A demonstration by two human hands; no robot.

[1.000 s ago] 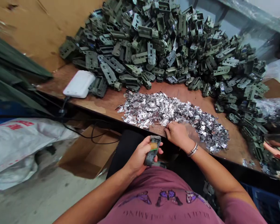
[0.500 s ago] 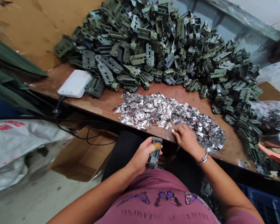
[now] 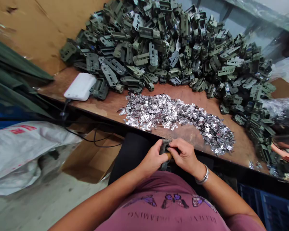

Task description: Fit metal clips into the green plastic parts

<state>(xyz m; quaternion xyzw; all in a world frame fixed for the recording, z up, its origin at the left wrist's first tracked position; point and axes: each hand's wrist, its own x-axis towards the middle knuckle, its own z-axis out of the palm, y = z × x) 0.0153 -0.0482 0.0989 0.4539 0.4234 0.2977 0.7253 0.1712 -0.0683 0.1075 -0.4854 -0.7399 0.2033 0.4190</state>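
My left hand (image 3: 152, 160) is wrapped round a dark grey-green metal housing (image 3: 164, 165) in front of my lap, below the table's front edge. A yellowish-brown piece shows at its thumb. My right hand (image 3: 183, 154) is pinched at the upper right part of the housing; whatever lies between its fingertips is too small to make out. Beyond both hands, a spread of small shiny metal clips (image 3: 166, 110) lies on the brown table (image 3: 190, 136).
A tall heap of green-grey housings (image 3: 154, 51) fills the back and right. A white box (image 3: 80, 86) with a cable sits at the left. Below are an open cardboard box (image 3: 91, 157), white sacks (image 3: 26, 144) and a blue crate (image 3: 276, 205).
My right hand has moved from the edge of the clips, left and down, to the housing in my left hand. The view has shifted slightly.
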